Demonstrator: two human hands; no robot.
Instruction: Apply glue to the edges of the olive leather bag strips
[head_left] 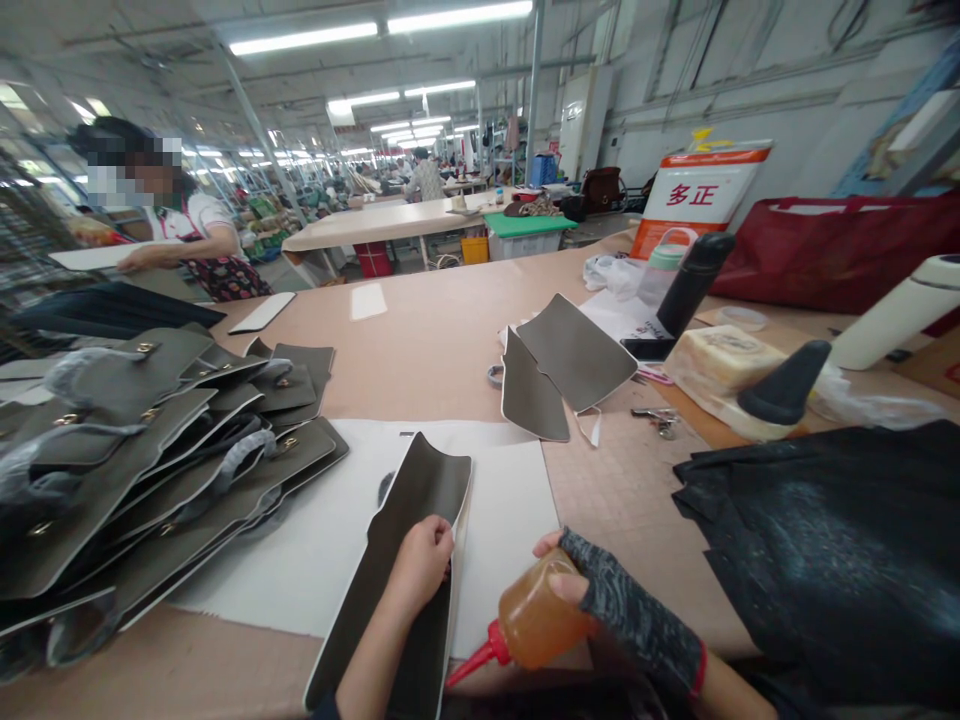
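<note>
My left hand is closed, its fingers curled at the right edge of a grey-brown bag panel with a pale border. The panel lies lengthwise in front of me on a white sheet. In my right hand, which wears a dark fingerless glove, is a squeeze bottle of amber liquid. Its red nozzle points down and left, close to the panel's right edge; whether the tip touches cannot be seen. Two similar panels lie partly overlapped beyond the sheet.
Stacked bag panels with wrapped handles and gold fittings fill the left. At right lie black material, a wrapped block, a black bottle, a white flask and a red bag. Another person stands across the table.
</note>
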